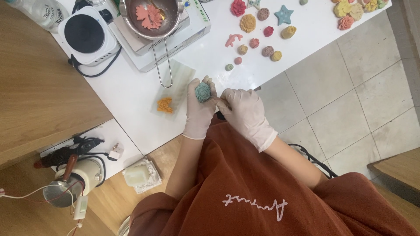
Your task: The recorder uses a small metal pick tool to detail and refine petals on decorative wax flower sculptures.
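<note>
Left hand [199, 109], gloved, lies palm up with the fingers loosely curled, cradling a teal flower [203, 92] in the palm near the fingertips. The flower sits above the near edge of the white table [131, 91], petals facing up. Right hand [245, 114], also gloved, is closed around a thin tool whose tip meets the flower's right side; the tool itself is mostly hidden by the fingers, so its kind cannot be told.

To work a petal cleanly here, I judge the cradling palm should stay slack enough not to flatten the outer petals, while the tool hand braces against the left glove for steadiness. Light strokes from the rim inward look safest, turning the flower in the palm rather than twisting the wrist.

Just left of the hands, an orange piece [165, 105] rests on a pale sheet [177, 81]. Beyond it, a metal pan [151, 19] with a long wire handle holds a coral flower [148, 16] and stands on a white box. A round hotplate [85, 34] is to its left. Farther right, finished shapes are spread over the table, among them a blue star [284, 15] and a yellow flower [247, 22], all well apart from the hands.
</note>
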